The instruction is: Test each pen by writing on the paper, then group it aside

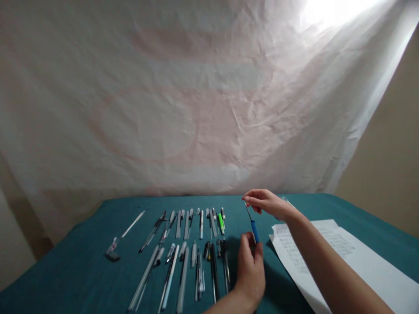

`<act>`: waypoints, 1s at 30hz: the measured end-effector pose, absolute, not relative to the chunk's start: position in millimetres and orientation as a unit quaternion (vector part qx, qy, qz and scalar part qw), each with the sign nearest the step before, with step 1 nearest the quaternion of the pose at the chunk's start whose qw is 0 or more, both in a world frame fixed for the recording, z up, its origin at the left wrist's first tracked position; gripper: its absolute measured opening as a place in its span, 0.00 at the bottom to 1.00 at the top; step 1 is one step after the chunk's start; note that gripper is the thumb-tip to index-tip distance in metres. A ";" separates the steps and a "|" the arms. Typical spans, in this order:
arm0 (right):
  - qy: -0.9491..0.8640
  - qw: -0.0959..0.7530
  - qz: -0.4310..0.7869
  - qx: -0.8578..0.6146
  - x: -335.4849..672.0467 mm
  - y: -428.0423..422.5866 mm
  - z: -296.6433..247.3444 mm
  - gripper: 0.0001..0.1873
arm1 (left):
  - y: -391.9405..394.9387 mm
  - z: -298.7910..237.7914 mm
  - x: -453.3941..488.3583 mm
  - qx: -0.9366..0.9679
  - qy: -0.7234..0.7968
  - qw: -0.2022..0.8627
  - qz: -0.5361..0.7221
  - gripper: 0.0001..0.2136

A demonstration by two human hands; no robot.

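My left hand point(250, 266) is raised over the teal table point(88, 270), fingers closed round the lower end of a blue pen part point(254, 230). A thin refill sticks up from that part. My right hand point(266, 203) pinches the refill's upper tip with thumb and forefinger. Both hands hover just right of the rows of pens.
Several pens point(183, 261) lie in two rows across the table's middle, one of them green point(221, 223). A white stick-like pen point(132, 223) and a small dark piece point(112, 253) lie at the left. Printed paper sheets point(347, 257) lie at the right. A white sheet point(183, 100) hangs behind.
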State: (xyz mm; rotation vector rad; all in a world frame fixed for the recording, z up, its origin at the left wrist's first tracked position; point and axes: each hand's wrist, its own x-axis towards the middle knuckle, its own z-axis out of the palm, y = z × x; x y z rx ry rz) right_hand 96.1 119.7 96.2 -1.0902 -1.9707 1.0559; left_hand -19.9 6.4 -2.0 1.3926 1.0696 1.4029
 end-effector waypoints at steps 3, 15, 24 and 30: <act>-0.773 0.256 0.330 -0.477 74.7 140.3 69.8 0.20 | 5.6 -1.0 -20.7 0.555 0.424 0.437 0.567 0.11; -0.764 0.176 0.203 -0.586 8.1 192.8 18.7 0.11 | 8.5 -3.8 -21.2 0.510 0.432 0.456 0.588 0.16; -0.740 0.143 0.292 -0.589 30.7 187.9 22.0 0.09 | 9.6 -6.2 -20.4 0.538 0.424 0.449 0.573 0.14; -0.720 0.283 0.337 -0.537 94.8 152.1 64.7 0.10 | 6.2 0.1 -20.8 0.582 0.418 0.434 0.547 0.11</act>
